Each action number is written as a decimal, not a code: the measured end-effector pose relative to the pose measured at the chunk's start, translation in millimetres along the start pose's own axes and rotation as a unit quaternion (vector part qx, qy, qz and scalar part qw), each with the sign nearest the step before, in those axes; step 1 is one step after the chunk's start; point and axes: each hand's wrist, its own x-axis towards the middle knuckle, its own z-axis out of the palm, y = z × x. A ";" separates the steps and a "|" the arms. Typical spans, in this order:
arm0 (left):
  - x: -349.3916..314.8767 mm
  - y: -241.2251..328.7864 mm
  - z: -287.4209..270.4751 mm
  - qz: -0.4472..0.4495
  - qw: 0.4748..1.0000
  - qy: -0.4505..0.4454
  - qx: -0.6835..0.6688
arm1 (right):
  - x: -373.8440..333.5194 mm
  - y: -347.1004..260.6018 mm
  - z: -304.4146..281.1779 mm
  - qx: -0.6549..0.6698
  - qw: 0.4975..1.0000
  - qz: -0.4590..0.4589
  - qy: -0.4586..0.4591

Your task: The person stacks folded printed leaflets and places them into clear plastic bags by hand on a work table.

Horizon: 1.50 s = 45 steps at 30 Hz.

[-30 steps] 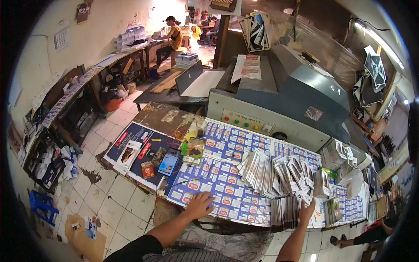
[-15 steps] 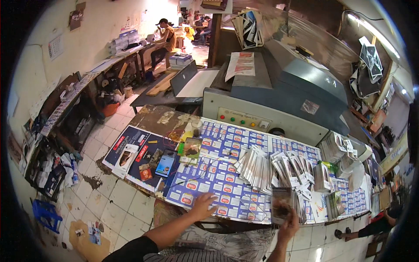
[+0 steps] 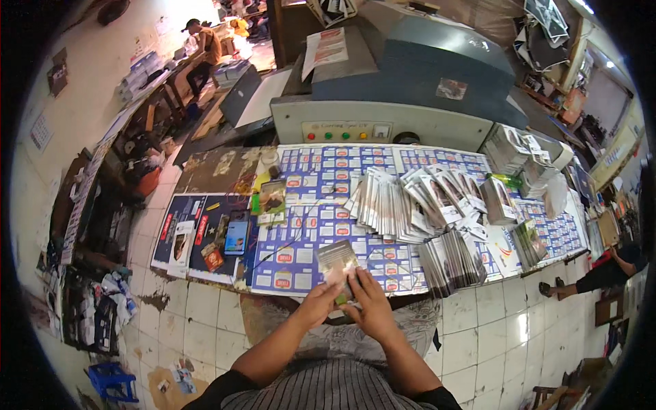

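Observation:
Near the front edge of the table I hold a small glossy printed card [image 3: 337, 258] up in front of me, brownish grey with a green patch at its lower end. My left hand [image 3: 320, 304] pinches its lower left edge. On its lower right side, my right hand [image 3: 370, 304] grips it with the fingers across its face. To the right stands a row of dark printed cards [image 3: 451, 263] at the table edge. Behind it, white printed cards [image 3: 386, 208] lie in a fanned row, and a further fan [image 3: 441, 195] overlaps beside them.
A smartphone [image 3: 236, 236] with a lit screen and a small red packet [image 3: 212, 257] lie on the left. More card stacks [image 3: 506, 150] stand at the right end. A large grey machine [image 3: 410, 75] is behind the table. People are at far left and far right.
My right hand has brought the card from beside the dark row leftward to in front of me. My left hand has left the tabletop and now grips it too. The view has shifted.

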 end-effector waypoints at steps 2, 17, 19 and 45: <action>8.9 -7.5 -2.7 0.005 1.000 -0.008 0.002 | 0.1 0.4 -4.4 0.025 0.999 0.028 0.008; -2.4 -4.8 15.5 0.077 0.953 -0.065 0.285 | -13.8 16.0 -19.0 0.315 0.919 0.217 0.094; 6.2 -3.9 22.3 0.129 0.961 0.057 0.237 | -10.4 20.1 -29.9 0.488 0.834 0.247 0.075; 28.8 -19.1 -66.2 0.077 0.981 0.139 -0.109 | 24.2 43.4 22.5 0.479 0.816 0.307 0.106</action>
